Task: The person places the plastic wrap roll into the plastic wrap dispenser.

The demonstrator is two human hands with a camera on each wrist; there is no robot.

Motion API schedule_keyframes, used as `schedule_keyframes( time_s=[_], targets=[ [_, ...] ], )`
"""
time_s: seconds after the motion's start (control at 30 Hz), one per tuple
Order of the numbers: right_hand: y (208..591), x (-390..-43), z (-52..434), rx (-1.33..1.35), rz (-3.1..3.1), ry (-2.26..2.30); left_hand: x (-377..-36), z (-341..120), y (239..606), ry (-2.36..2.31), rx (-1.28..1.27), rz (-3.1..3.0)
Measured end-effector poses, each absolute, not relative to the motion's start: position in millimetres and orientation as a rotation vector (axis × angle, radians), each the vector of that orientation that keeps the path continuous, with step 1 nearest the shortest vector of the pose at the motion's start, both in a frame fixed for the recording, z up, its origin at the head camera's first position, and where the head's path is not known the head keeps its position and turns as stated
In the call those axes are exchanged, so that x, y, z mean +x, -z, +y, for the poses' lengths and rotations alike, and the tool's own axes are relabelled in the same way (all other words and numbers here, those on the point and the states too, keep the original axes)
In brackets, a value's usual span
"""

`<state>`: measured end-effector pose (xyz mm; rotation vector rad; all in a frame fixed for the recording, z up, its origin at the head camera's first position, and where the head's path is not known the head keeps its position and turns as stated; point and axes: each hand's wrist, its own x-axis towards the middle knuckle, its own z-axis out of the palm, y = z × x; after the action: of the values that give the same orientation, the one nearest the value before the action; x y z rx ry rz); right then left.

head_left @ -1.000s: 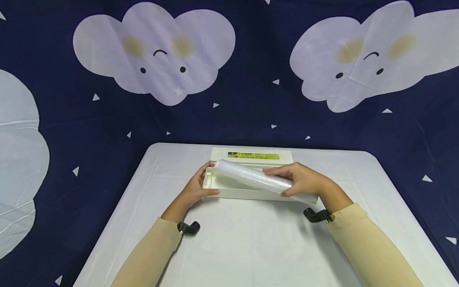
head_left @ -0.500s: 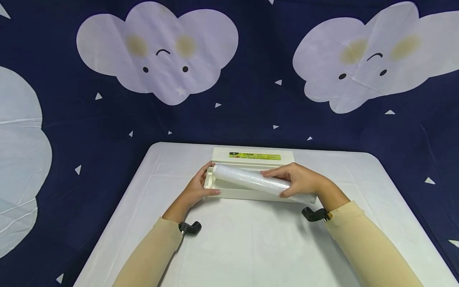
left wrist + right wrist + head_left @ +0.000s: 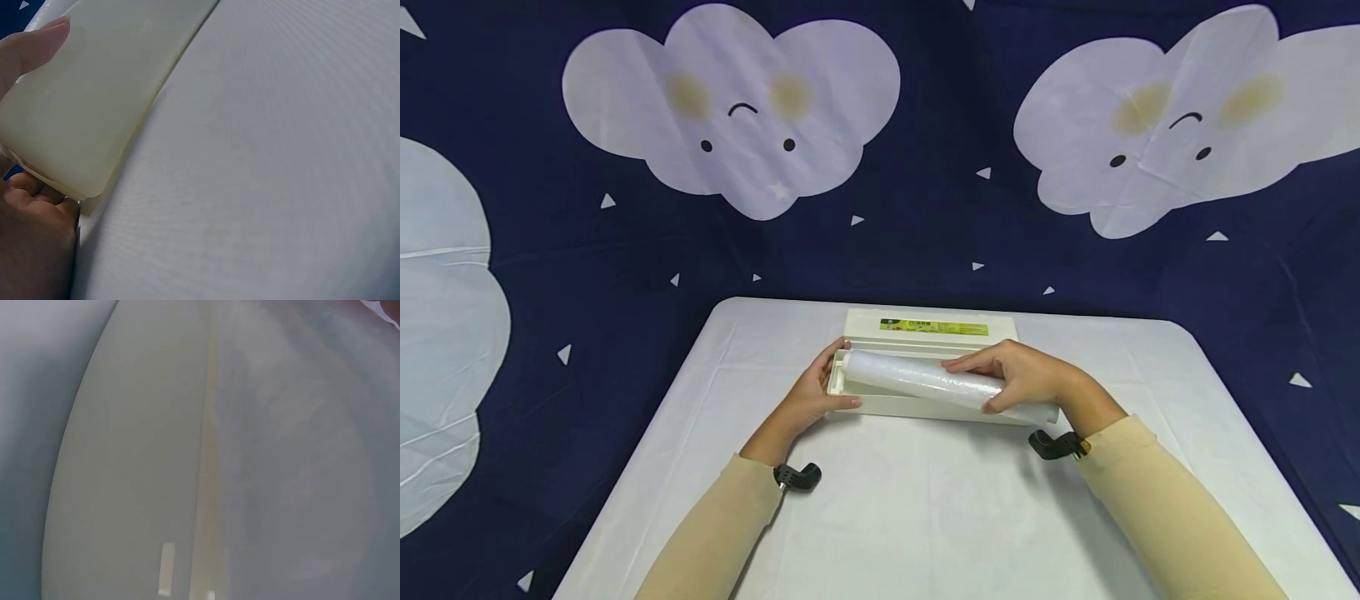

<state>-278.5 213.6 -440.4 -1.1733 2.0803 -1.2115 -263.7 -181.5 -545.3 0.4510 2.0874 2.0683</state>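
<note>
One film roll [image 3: 917, 379] is being gripped by the right hand [image 3: 1026, 379]; the box [image 3: 880, 404] end is being clasped by the left hand [image 3: 808, 396].

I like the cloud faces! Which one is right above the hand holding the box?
The left cloud face: it hangs above the left hand gripping the box; the other sits far right.

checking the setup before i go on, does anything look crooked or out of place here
The roll of cling film lies askew: its left end is down in the open box, its right end, gripped by the right hand, rides above the rim. The left hand grips the box's left end.
</note>
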Motion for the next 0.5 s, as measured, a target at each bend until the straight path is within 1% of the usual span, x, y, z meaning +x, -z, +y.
schedule_keyframes(
  time_s=[0.5],
  targets=[
    [436.5,-284.6,203.1,-1.146,1.997,1.206,-263.7,-183.0,546.7,-2.036,0.449,2.133]
  ],
)
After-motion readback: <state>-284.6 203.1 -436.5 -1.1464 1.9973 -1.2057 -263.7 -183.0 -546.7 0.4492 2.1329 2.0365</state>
